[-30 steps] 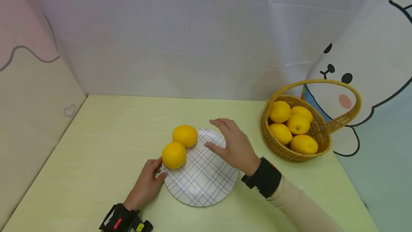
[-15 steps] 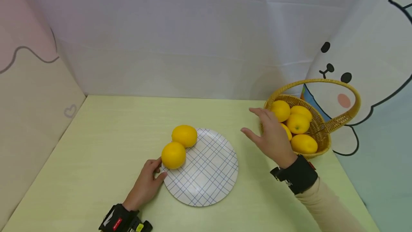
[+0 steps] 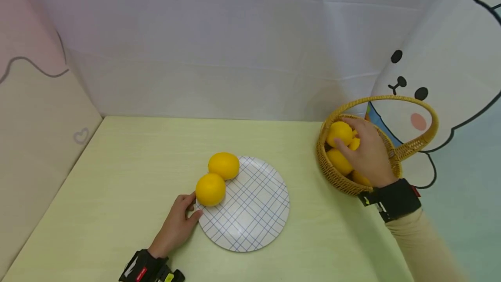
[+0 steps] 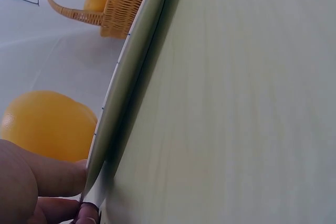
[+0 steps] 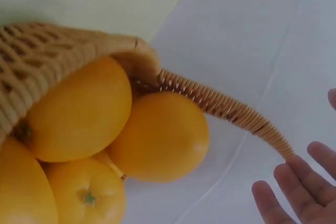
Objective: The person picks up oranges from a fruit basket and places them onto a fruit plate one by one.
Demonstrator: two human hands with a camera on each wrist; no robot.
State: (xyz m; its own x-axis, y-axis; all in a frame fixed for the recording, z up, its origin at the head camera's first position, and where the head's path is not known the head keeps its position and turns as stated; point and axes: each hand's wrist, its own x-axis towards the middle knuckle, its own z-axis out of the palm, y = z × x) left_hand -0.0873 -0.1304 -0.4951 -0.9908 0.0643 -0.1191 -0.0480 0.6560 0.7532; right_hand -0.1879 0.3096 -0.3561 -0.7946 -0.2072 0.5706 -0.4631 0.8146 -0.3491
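A round white plate (image 3: 254, 212) with a blue grid pattern lies on the table. On its left side sit two lemons, a nearer one (image 3: 210, 189) and a farther one (image 3: 224, 166), side by side. My left hand (image 3: 178, 222) pinches the plate's left rim, as the left wrist view shows from low down. Over a wicker basket (image 3: 330, 175) of several lemons (image 5: 160, 137) reaches my right hand (image 3: 367, 153), thumb and fingers apart. In the right wrist view its fingertips (image 5: 286, 177) show near the basket handle (image 5: 236, 109), holding nothing. The hand hides part of the lemons in the head view.
The basket stands at the table's back right corner, its tall handle (image 3: 420, 142) arching over it. White cloth (image 3: 219, 55) hangs behind the pale table (image 3: 129, 173). A printed cloth (image 3: 462, 99) hangs at the right.
My right hand has moved from above the plate rightward to over the basket. The left hand and the two lemons on the plate have stayed in place.
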